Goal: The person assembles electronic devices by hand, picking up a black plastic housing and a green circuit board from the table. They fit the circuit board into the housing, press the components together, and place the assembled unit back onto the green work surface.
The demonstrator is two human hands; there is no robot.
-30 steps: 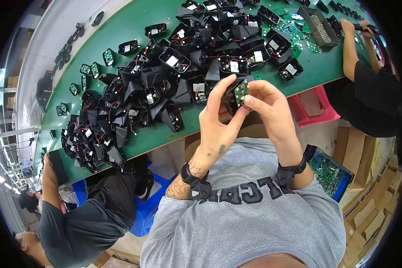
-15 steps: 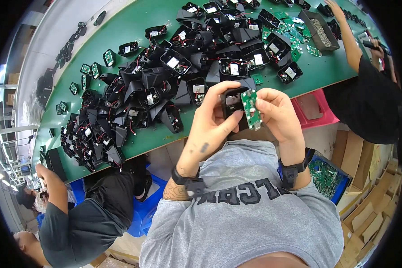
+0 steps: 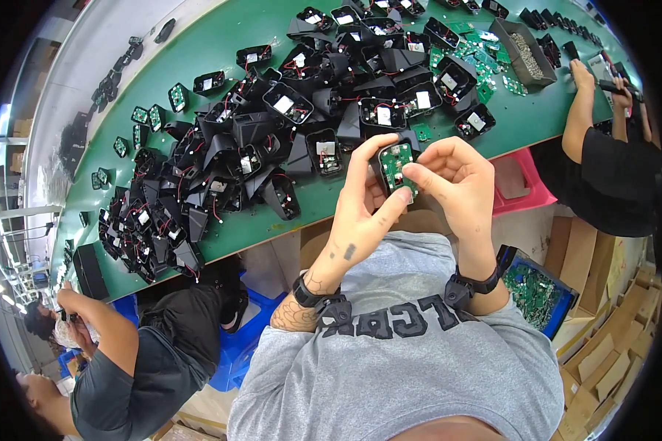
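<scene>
My left hand [image 3: 357, 213] is wrapped around a small black plastic housing [image 3: 382, 176], its thumb on the lower end of a green circuit board [image 3: 396, 158]. The board lies flat over the housing's open side, lined up with the rim. From the right, my right hand [image 3: 463, 184] presses its thumb on the middle of the board, with its fingers curled at the edge. Whether the board is fully seated cannot be told. Just beyond my hands, an open black housing [image 3: 326, 151] with parts inside lies on the green table [image 3: 287, 229].
A large heap of black housings [image 3: 257, 128] with red wires covers the table's middle. Loose green boards [image 3: 485, 59] and a box of small metal parts [image 3: 526, 55] lie far right. A blue crate of boards [image 3: 533, 294] stands at my right. Co-workers sit on both sides.
The green board, earlier tilted and apart from the housing in my right hand, now lies over the housing's opening. My right thumb has moved onto its face.
</scene>
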